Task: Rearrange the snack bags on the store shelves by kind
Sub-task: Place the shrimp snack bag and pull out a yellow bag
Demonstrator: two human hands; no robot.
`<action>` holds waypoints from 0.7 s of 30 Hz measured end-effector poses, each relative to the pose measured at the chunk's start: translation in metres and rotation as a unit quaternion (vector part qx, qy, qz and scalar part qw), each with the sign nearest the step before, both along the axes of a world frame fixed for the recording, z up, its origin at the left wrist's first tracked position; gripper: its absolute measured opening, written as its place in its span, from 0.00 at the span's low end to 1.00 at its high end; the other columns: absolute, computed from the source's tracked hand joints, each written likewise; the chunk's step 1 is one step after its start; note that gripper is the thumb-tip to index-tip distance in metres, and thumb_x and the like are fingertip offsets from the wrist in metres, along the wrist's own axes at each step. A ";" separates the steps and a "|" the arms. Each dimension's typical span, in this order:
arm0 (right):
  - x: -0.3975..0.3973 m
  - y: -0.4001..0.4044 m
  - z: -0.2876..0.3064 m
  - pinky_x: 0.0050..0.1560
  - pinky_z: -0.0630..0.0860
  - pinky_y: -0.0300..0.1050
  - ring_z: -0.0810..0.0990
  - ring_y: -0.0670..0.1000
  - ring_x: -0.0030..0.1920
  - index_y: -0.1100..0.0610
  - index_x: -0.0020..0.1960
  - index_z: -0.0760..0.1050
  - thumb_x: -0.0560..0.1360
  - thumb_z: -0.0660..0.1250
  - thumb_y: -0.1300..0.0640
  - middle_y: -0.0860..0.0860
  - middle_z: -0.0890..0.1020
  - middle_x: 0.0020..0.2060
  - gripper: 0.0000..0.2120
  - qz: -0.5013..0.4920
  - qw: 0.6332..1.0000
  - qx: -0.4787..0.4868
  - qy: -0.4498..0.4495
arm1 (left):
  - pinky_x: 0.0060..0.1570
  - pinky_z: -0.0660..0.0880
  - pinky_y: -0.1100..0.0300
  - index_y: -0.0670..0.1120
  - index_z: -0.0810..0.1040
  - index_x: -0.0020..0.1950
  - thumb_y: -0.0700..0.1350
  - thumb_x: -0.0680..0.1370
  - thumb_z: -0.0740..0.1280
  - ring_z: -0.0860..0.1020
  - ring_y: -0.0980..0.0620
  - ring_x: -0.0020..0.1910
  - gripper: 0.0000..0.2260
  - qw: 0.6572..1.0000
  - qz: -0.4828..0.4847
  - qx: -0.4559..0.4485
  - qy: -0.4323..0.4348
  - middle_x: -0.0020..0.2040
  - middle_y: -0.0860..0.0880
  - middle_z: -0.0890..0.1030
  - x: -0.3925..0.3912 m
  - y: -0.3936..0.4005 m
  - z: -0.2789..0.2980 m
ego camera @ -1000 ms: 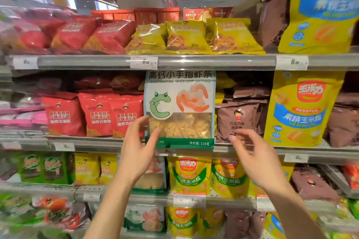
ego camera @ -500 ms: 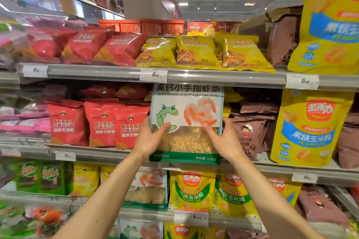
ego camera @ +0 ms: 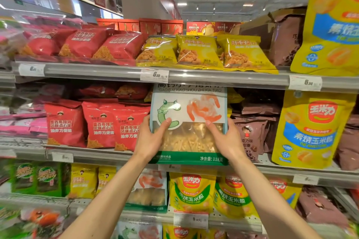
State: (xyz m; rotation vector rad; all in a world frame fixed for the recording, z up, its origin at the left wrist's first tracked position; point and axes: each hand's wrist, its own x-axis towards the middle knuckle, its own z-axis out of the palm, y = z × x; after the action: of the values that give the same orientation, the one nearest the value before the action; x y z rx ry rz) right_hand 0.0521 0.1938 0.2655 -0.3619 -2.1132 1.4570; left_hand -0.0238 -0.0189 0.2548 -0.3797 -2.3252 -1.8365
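Observation:
A white and green shrimp-stick bag (ego camera: 187,106) stands upright at the front of the middle shelf (ego camera: 97,154), its top edge tucked under the shelf above. My left hand (ego camera: 152,137) grips its lower left side and my right hand (ego camera: 226,138) grips its lower right side, thumbs on the clear window. Red noodle snack bags (ego camera: 101,124) stand to its left. Brown chocolate snack bags (ego camera: 252,132) sit to its right, partly hidden behind it.
The top shelf (ego camera: 223,77) holds red bags (ego camera: 85,44) and yellow bags (ego camera: 196,50). Tall yellow corn bags (ego camera: 310,128) stand at right. Below are green-yellow corn bags (ego camera: 191,192), another shrimp-stick bag (ego camera: 149,190) and small yellow bags (ego camera: 83,180).
My right hand came in from the lower right and took hold of the shrimp-stick bag's right side. Both hands now hold it. The view shifted upward.

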 end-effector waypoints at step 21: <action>0.068 -0.005 -0.039 0.57 0.74 0.44 0.80 0.42 0.57 0.46 0.66 0.73 0.75 0.71 0.40 0.38 0.81 0.54 0.23 0.049 0.998 -0.022 -0.019 | 0.68 0.73 0.49 0.60 0.67 0.77 0.75 0.71 0.68 0.77 0.57 0.66 0.39 0.999 0.019 0.016 -0.026 0.69 0.58 0.78 0.071 -0.027 -0.026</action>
State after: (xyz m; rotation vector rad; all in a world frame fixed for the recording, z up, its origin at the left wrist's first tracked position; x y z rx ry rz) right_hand 0.1202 0.1891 0.2261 -0.3088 -2.1580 1.5665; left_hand 0.0475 -0.0457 0.2292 -0.2855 -2.3178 -1.8857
